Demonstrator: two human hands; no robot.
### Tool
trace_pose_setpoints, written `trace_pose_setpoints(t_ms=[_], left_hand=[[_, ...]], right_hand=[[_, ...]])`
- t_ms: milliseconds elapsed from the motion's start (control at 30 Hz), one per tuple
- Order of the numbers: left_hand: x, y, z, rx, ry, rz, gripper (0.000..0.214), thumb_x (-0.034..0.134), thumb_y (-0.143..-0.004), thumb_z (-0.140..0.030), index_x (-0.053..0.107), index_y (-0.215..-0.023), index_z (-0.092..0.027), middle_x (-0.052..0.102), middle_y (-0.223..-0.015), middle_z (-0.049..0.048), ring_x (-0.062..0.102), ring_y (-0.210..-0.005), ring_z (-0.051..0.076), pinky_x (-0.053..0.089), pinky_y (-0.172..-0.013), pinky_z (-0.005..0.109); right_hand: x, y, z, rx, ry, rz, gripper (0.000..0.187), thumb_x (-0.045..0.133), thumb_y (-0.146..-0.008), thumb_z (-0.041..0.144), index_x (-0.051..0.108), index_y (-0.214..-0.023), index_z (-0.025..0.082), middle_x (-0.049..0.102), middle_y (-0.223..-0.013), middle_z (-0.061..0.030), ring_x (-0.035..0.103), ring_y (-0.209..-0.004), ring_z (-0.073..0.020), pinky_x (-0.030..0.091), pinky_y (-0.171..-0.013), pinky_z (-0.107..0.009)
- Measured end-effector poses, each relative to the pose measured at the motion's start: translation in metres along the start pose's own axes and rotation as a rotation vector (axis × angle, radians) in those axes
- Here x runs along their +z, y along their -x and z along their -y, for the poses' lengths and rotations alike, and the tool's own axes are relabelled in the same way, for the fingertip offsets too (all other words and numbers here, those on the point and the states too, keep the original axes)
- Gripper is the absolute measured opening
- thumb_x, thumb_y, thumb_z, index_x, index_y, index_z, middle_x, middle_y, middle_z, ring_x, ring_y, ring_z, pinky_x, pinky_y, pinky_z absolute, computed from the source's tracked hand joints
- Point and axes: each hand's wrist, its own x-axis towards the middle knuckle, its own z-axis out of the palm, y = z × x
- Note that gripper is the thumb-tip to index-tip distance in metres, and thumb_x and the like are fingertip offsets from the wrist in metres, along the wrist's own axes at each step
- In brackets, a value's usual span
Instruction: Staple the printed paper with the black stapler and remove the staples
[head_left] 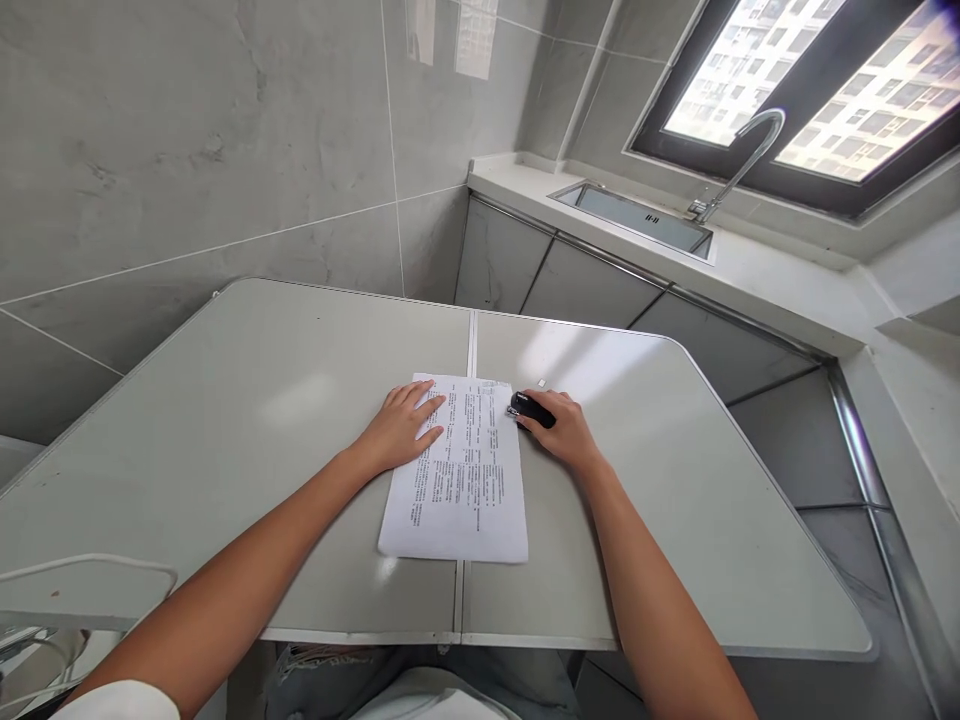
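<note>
A white sheaf of printed paper (480, 520) lies on the folding table, its lines of text running sideways to me. My left hand (405, 425) rests flat on the paper's left edge with the fingers spread. In my right hand (561, 425) is a small black stapler (534, 410), gripped between thumb and fingers. Its silver front end (512, 411) meets the paper's upper right edge; whether the paper is between its jaws I cannot tell. Just beyond the right fingers sits a tiny pale piece (541, 383), too small to name.
The pale table (315, 330) has a seam down its middle. A white cable (90, 557) crosses its lower left corner. Behind to the right stand a counter with a sink (637, 218), a tap (750, 150) and a window. A tiled wall rises at the left.
</note>
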Motion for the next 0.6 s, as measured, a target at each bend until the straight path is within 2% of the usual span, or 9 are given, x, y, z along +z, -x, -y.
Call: trace_pose_setpoints(t_ms=[100, 200, 333, 600], left_hand=[[-0.005, 0.001, -0.007, 0.053, -0.016, 0.031, 0.054, 0.050, -0.101, -0.046, 0.053, -0.150, -0.024, 0.040, -0.165, 0.0137, 0.036, -0.151, 0.035, 0.024, -0.125, 0.063], [-0.007, 0.002, -0.011, 0.065, -0.016, 0.048, 0.053, 0.052, -0.099, -0.048, 0.054, -0.146, -0.023, 0.036, -0.167, 0.0140, 0.030, -0.155, 0.036, 0.022, -0.124, 0.068], [-0.007, 0.002, -0.013, 0.109, 0.018, 0.106, 0.051, 0.049, -0.101, -0.050, 0.054, -0.143, -0.023, 0.030, -0.171, 0.0128, 0.021, -0.159, 0.036, 0.015, -0.124, 0.072], [-0.005, 0.002, -0.012, 0.135, 0.054, 0.137, 0.053, 0.049, -0.101, -0.051, 0.050, -0.152, -0.034, 0.033, -0.169, 0.0094, 0.023, -0.158, 0.039, 0.009, -0.121, 0.078]], right_hand=[[0.000, -0.001, 0.002, -0.008, 0.026, -0.003, 0.036, 0.068, -0.097, 0.044, 0.067, -0.130, 0.030, 0.076, -0.112, -0.0043, 0.068, -0.097, -0.0261, 0.046, -0.098, -0.046], [-0.001, -0.002, 0.003, -0.021, 0.028, -0.039, 0.042, 0.067, -0.098, 0.045, 0.064, -0.137, 0.031, 0.075, -0.111, -0.0042, 0.066, -0.099, -0.0261, 0.045, -0.098, -0.046], [0.000, -0.003, 0.005, -0.062, 0.039, -0.111, 0.032, 0.061, -0.102, 0.041, 0.069, -0.132, 0.031, 0.074, -0.110, -0.0046, 0.064, -0.095, -0.0251, 0.045, -0.092, -0.045], [0.008, -0.005, 0.004, -0.098, 0.025, -0.165, 0.031, 0.057, -0.105, 0.033, 0.071, -0.132, 0.034, 0.073, -0.113, -0.0042, 0.061, -0.096, -0.0245, 0.045, -0.088, -0.044]])
